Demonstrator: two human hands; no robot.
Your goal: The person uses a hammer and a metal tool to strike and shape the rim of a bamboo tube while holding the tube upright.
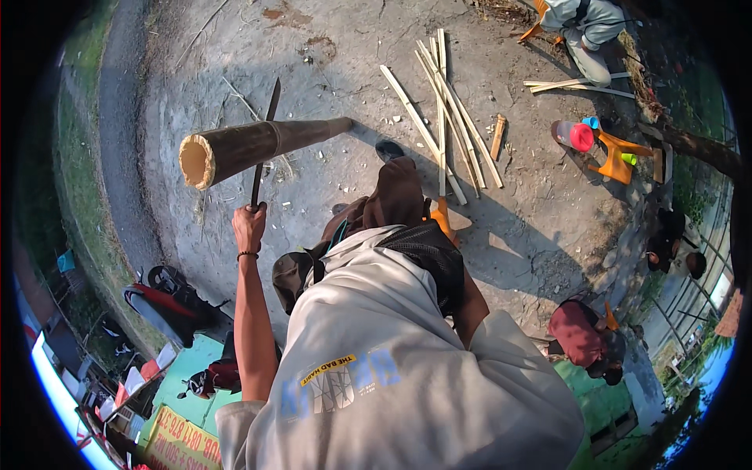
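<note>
My left hand (249, 227), a dark band at its wrist, is closed round the lower end of a long dark-bladed machete (274, 100). The blade points away from me and crosses a thick brown bamboo pole (235, 150); its middle stretch is hidden at the crossing. The pole's pale hollow cut end is nearest to me, and its far end narrows toward the ground by my shoe (388, 150). Of my right arm (472, 307) only a part shows beside my body; the right hand is out of sight.
Split bamboo strips (446, 110) and a short piece (498, 137) lie on the concrete ahead. At right stand an orange stool (615, 160) and a pink-lidded jar (581, 137). One person (583, 39) sits at the far right, another (578, 333) nearer. A motorbike (160, 309) stands at left.
</note>
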